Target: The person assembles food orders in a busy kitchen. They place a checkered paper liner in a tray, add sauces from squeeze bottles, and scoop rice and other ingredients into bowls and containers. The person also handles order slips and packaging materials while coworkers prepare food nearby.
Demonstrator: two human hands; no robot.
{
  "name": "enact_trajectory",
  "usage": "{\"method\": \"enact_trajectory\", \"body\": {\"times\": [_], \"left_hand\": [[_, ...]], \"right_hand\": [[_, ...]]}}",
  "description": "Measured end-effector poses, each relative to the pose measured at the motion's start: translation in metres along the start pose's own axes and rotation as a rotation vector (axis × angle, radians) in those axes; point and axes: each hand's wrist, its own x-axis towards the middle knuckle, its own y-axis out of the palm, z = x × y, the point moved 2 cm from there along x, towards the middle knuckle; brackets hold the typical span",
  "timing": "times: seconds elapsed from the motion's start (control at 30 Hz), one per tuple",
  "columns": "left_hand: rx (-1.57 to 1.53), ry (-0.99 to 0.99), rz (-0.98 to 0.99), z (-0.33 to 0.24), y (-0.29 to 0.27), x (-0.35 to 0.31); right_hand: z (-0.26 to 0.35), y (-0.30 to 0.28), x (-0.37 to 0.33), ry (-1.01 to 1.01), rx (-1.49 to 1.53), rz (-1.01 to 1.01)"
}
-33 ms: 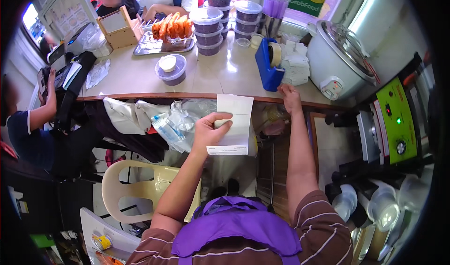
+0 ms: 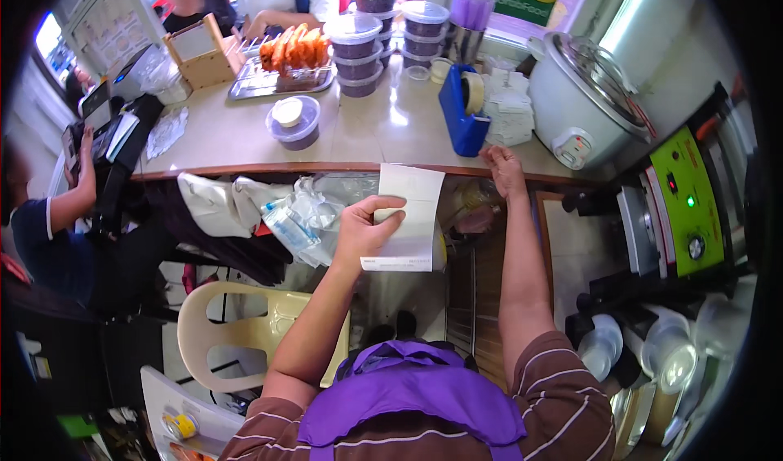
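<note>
My left hand (image 2: 369, 231) pinches a white paper slip (image 2: 418, 220) between thumb and fingers, held upright in front of the counter edge. My right hand (image 2: 506, 172) is at the counter's front edge, its fingers drawn together just beside the cutting end of a blue tape dispenser (image 2: 462, 114). Whether a piece of tape is between those fingertips is too small to tell. A roll of tape (image 2: 471, 92) sits in the dispenser. Right behind it lies a stack of white paper slips (image 2: 509, 106).
Stacked lidded tubs (image 2: 356, 61), one single tub (image 2: 294, 133), a rack of orange fried food (image 2: 295, 51) and a rice cooker (image 2: 583, 94) stand on the counter (image 2: 236, 139). A green-panelled appliance (image 2: 689, 200) is at right, a cream chair (image 2: 204, 322) below left. Another person (image 2: 57, 216) works at left.
The counter and its objects appear shifted slightly left in the picture. Both my hands keep nearly the same place, and the left one still holds the slip.
</note>
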Motion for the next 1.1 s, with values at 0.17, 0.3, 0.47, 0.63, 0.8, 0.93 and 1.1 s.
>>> {"method": "enact_trajectory", "body": {"times": [0.17,0.3,0.47,0.63,0.8,0.93,1.1], "left_hand": [[0.017,0.131,0.366,-0.026,0.035,-0.015],[-0.093,-0.101,0.920,-0.056,0.099,-0.047],[-0.008,0.048,1.479,-0.088,0.188,-0.112],[-0.019,0.156,1.797,-0.103,0.248,-0.204],[-0.089,0.230,1.995,-0.123,0.292,-0.311],[-0.186,0.366,1.849,-0.167,0.319,-0.418],[-0.282,0.379,1.842,-0.208,0.366,-0.534]], "right_hand": [[0.147,0.079,-0.133,-0.119,-0.081,0.262],[0.253,0.126,-0.260,-0.335,-0.957,0.257],[0.300,0.135,-0.365,-0.154,-1.793,-0.051],[0.330,0.119,-0.477,0.071,-1.954,-0.242],[0.374,0.126,-0.588,0.337,-2.121,-0.398],[0.421,0.129,-0.678,0.357,-2.286,-0.598],[0.496,0.129,-0.779,0.364,-2.521,-0.880]]}}
